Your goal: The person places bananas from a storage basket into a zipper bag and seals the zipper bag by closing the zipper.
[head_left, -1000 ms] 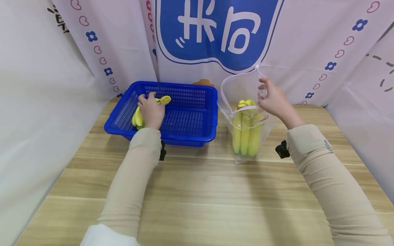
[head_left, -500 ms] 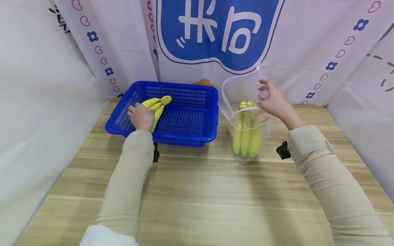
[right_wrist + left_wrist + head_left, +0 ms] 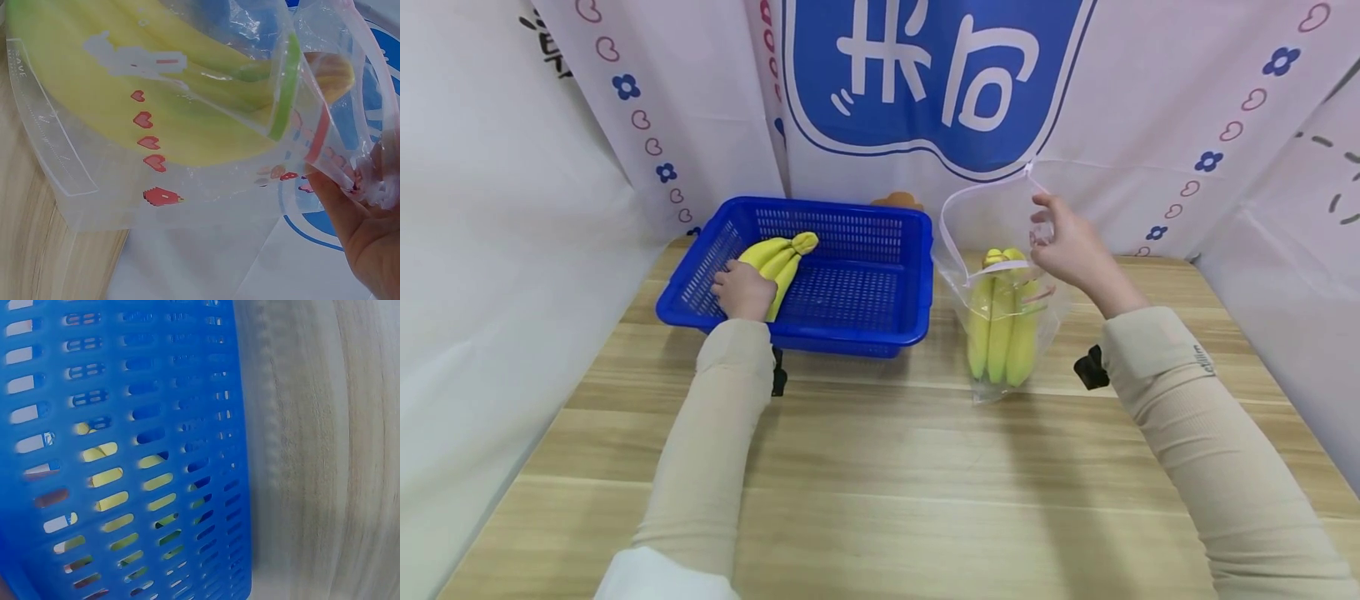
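A blue slotted basket (image 3: 850, 337) stands on the table, holding a bunch of yellow bananas (image 3: 782, 260). My left hand (image 3: 745, 292) grips the lower end of this bunch, its fingers bent over the left side and the fruit tips hidden beneath. In the left wrist view, yellow shows through slots of the basket wall (image 3: 181, 434); the hand is mostly hidden there. To the right, a clear zip bag (image 3: 950, 233) with its mouth open contains another bunch of bananas (image 3: 997, 333), stem up. My right hand (image 3: 1070, 250) pinches the bag's upper right edge.
The wooden table (image 3: 880, 500) extends in front of the basket and bag. A white printed cloth (image 3: 1150, 100) hangs close behind them, with white sheeting at both sides. The basket and bag stand a small gap apart.
My left hand has moved down and left along the bananas in the basket, uncovering more of their upper part. The right hand still holds the bag in nearly the same place.
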A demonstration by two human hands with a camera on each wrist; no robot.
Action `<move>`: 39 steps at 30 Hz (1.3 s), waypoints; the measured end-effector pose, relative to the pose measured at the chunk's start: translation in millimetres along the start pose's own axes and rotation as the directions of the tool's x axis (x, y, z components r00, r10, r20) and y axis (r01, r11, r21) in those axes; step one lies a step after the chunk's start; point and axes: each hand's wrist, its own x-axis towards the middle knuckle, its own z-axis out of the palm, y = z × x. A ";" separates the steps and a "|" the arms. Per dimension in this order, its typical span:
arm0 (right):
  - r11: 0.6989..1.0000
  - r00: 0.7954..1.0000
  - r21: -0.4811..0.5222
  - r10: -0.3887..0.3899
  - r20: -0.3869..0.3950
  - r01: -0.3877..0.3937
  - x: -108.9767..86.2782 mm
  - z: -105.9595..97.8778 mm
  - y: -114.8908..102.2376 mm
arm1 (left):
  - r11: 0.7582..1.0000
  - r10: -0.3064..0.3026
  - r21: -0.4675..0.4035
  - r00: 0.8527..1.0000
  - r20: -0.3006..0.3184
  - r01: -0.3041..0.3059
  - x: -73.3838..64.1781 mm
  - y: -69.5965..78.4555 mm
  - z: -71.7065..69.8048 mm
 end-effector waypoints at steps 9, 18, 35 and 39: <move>1.000 1.000 -0.014 -0.003 -0.002 0.003 0.0 0.6 -0.2 | 0.998 0.011 -0.063 0.999 0.030 -0.010 -4.4 1.9 1.7; 1.000 1.000 -0.020 0.000 0.004 0.000 -0.1 1.6 -1.2 | 0.999 0.023 -0.030 0.997 0.070 -0.021 -3.3 0.5 2.9; 1.000 1.000 -0.023 0.000 0.015 0.001 0.2 2.3 -1.3 | 0.999 0.034 0.009 0.998 0.046 -0.034 -7.3 3.1 4.2; 1.000 1.000 -0.023 -0.003 0.017 0.003 0.1 2.1 -1.4 | 0.999 0.046 -0.008 0.999 0.020 -0.046 -5.8 3.3 5.9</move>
